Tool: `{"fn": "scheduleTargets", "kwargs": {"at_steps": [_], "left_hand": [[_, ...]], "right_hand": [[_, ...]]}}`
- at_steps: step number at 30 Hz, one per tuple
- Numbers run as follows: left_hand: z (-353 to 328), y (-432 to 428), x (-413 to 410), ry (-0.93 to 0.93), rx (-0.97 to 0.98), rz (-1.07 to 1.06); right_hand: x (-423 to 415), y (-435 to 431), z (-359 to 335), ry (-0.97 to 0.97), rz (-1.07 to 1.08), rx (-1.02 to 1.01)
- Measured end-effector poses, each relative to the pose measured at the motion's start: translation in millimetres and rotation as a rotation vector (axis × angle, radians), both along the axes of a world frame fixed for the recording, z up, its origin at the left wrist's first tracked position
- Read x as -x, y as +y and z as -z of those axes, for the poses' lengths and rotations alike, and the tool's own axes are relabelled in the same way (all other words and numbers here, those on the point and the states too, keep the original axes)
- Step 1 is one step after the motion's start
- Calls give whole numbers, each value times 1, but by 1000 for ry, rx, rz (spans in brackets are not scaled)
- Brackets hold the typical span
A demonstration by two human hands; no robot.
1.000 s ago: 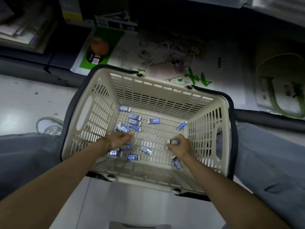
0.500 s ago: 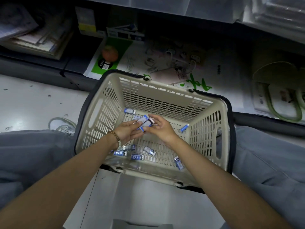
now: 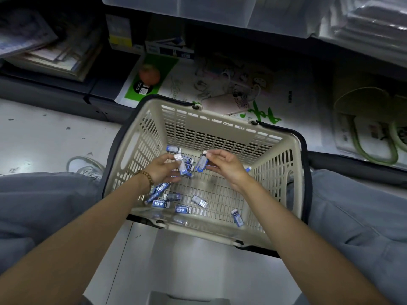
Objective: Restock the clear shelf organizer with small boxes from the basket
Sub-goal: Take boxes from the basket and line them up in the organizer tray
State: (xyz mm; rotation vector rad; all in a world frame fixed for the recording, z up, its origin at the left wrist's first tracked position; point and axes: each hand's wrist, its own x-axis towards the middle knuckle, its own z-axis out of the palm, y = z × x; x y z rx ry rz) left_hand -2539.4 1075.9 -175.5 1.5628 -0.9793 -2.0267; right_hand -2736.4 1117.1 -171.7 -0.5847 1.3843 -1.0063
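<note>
A cream plastic basket [image 3: 275, 190] stands on the floor between my knees. Several small blue and white boxes lie on its bottom, among them one near the front right [image 3: 237, 217] and one at the back left [image 3: 172, 149]. My left hand [image 3: 164, 169], with a bead bracelet on the wrist, holds a small box [image 3: 181, 166] above the basket floor. My right hand [image 3: 224, 165] pinches another small box [image 3: 201, 162] by its upper end. Both hands hover close together inside the basket. A clear organizer bin [image 3: 215, 12] sits on the shelf above.
Dark shelving runs along the top, with stacked papers [image 3: 50, 56] at the left and wrapped packs [image 3: 372, 27] at the right. Printed bags [image 3: 242, 91] and an orange ball [image 3: 149, 74] lie on the lowest shelf. My grey trouser legs flank the basket.
Both hands rose from the basket floor, each taking a small box, met in the middle, and have now drawn slightly apart. The view has tilted upward toward the shelf.
</note>
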Motion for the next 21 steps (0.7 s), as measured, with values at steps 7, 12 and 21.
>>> {"fn": "scheduleTargets", "kwargs": {"at_steps": [7,12,21], "left_hand": [[17,14,13,10,-140,277],[33,14,11,-39,-197,283],[50,11,0,-102,-250,299]], "right_hand": [[-17,15,17,-42,-107,-117],[31,38,39,236,-342,-304],[63,96,97,615,-602,-571]]}}
